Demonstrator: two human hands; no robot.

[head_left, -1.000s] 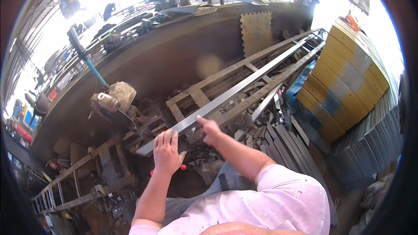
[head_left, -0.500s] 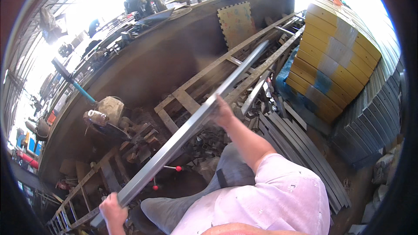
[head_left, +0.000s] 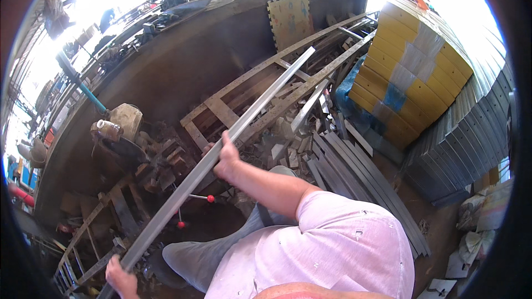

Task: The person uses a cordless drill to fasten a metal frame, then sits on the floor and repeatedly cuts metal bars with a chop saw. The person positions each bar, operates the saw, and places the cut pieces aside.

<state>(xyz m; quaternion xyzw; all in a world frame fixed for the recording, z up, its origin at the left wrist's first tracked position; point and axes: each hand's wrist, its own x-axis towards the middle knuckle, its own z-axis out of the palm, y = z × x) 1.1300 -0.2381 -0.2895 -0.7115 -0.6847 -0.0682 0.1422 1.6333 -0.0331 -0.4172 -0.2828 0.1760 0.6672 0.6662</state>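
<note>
A long, straight grey metal bar [head_left: 256, 112] slants across the view, from lower left to upper middle. My right hand [head_left: 226, 159] is closed around it near its middle, with the thumb on the near side. Close to its lower end, my left hand [head_left: 121, 278] grips the same bar. The bar passes above a metal frame with crosspieces [head_left: 221, 112] and above levers with red ball knobs [head_left: 210, 199]. To the left of the bar stands a cutting machine [head_left: 123, 124] with a teal handle [head_left: 92, 97].
More long metal bars [head_left: 354, 171] lie on the floor at the right. Short metal offcuts [head_left: 288, 154] are heaped beneath the frame. Yellow panels [head_left: 413, 72] are stacked beyond them, beside grey metal panels [head_left: 460, 144]. A brown curved wall [head_left: 183, 66] runs behind, with a patterned foam mat [head_left: 290, 22] against it.
The bar has shifted left and down in the view, along with both hands. My right hand has moved noticeably further left. The whole scene has also shifted slightly left.
</note>
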